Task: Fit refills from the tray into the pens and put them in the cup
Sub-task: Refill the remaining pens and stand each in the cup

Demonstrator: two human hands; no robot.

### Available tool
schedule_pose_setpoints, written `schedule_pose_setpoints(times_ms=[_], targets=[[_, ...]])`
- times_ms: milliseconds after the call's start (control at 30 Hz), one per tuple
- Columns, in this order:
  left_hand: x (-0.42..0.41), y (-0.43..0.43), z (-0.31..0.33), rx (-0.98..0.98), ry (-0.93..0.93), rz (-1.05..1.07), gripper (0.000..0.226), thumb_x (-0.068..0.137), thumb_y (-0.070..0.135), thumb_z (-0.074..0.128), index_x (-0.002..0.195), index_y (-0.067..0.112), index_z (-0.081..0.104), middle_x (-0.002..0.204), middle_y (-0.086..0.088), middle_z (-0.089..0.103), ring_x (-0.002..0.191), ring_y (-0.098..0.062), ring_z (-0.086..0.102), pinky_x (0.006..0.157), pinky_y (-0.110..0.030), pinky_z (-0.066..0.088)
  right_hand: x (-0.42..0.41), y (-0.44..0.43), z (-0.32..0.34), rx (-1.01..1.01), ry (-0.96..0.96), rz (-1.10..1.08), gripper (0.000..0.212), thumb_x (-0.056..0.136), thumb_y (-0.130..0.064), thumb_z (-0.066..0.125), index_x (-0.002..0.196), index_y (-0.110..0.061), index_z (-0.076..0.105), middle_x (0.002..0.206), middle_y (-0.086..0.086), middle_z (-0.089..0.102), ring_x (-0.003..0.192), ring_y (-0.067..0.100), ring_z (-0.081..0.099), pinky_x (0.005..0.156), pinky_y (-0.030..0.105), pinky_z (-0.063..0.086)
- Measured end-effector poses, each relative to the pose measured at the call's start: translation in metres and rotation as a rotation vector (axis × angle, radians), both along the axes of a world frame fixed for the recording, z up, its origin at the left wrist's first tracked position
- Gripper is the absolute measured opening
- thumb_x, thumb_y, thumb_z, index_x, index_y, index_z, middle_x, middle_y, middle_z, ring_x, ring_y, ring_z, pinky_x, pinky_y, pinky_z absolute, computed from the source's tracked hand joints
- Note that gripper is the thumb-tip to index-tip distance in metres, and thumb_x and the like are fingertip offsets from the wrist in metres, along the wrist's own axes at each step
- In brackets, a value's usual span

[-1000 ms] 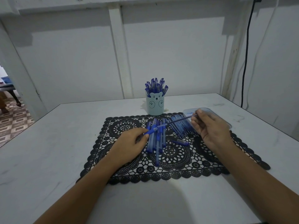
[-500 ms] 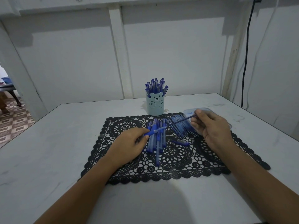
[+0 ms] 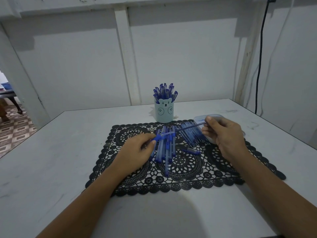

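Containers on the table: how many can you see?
2. The bear cup, full of pens, stands at the far edge of the black mat. The clear tray lies at the mat's far right corner, partly hidden behind the right hand.

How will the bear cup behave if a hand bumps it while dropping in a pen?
Probably a bit top-heavy: the bear cup is packed with pens standing well above its rim, so a sideways knock might tip it. Its wide, straight body likely steadies it against light touches.

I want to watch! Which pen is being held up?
The pen pinched by the left hand; the others lie on the mat or stand in the cup.
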State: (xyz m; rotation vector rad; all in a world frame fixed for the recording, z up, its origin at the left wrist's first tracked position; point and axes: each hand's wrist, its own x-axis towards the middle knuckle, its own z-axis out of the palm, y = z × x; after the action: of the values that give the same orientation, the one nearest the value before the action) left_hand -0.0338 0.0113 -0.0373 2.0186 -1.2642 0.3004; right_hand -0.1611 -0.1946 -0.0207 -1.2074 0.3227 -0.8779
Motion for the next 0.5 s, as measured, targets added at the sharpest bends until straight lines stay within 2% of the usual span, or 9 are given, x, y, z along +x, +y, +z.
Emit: schedule_pose_setpoints(times_ms=[67,200,300,400,433,500], targets=[[-0.001,0.001,0.000,0.047,-0.070,-0.015,0.033,0.087,0.031,0.045,0.111,0.017,0.063,0.082,0.004,0.063,0.070,-0.007,0.054,0.064,-0.024,0.046,0.000,0.001,-0.001,-0.049,0.026,0.003,0.010,0.086,-0.009,0.058,0.079,-0.004,0.063,0.056,-0.001,0.064,0.052,0.008,0.061,0.056,0.017,0.054],[-0.005,0.001,-0.002,0.081,-0.131,-0.059,0.034,0.087,0.032,0.044,0.113,0.019,0.062,0.089,0.008,0.063,0.075,-0.002,0.053,0.068,-0.015,0.043,0.001,0.011,-0.007,-0.190,0.124,0.097,0.011,0.086,-0.010,0.058,0.083,-0.002,0.064,0.069,0.009,0.062,0.058,0.012,0.061,0.057,0.018,0.054],[-0.008,-0.002,-0.002,0.059,-0.107,-0.078,0.034,0.087,0.032,0.045,0.111,0.017,0.063,0.088,0.006,0.064,0.075,-0.004,0.055,0.069,-0.019,0.046,-0.001,0.024,-0.010,-0.427,0.260,0.203,0.012,0.087,-0.017,0.058,0.087,-0.012,0.068,0.075,0.005,0.067,0.063,0.007,0.063,0.060,0.016,0.053],[-0.010,-0.003,-0.002,0.042,-0.090,-0.102,0.036,0.087,0.036,0.043,0.108,0.016,0.064,0.085,0.007,0.063,0.077,-0.005,0.054,0.068,-0.019,0.045,0.000,0.032,-0.013,-0.829,0.429,0.261,0.026,0.089,-0.037,0.050,0.108,-0.030,0.066,0.096,-0.010,0.067,0.084,-0.006,0.059,0.074,0.005,0.044],[-0.011,-0.003,-0.003,0.042,-0.083,-0.104,0.035,0.087,0.036,0.043,0.107,0.016,0.064,0.085,0.008,0.063,0.077,-0.005,0.054,0.068,-0.018,0.045,0.000,0.033,-0.014,-0.895,0.442,0.260,0.030,0.090,-0.039,0.047,0.114,-0.031,0.062,0.101,-0.012,0.064,0.090,-0.010,0.055,0.077,0.000,0.039],[-0.011,-0.003,-0.003,0.036,-0.058,-0.092,0.032,0.087,0.032,0.046,0.107,0.017,0.064,0.085,0.007,0.063,0.076,-0.005,0.054,0.068,-0.017,0.044,0.002,0.033,-0.014,-0.893,0.438,0.217,0.035,0.092,-0.037,0.044,0.125,-0.030,0.054,0.109,-0.013,0.059,0.096,-0.012,0.050,0.078,-0.005,0.032]])
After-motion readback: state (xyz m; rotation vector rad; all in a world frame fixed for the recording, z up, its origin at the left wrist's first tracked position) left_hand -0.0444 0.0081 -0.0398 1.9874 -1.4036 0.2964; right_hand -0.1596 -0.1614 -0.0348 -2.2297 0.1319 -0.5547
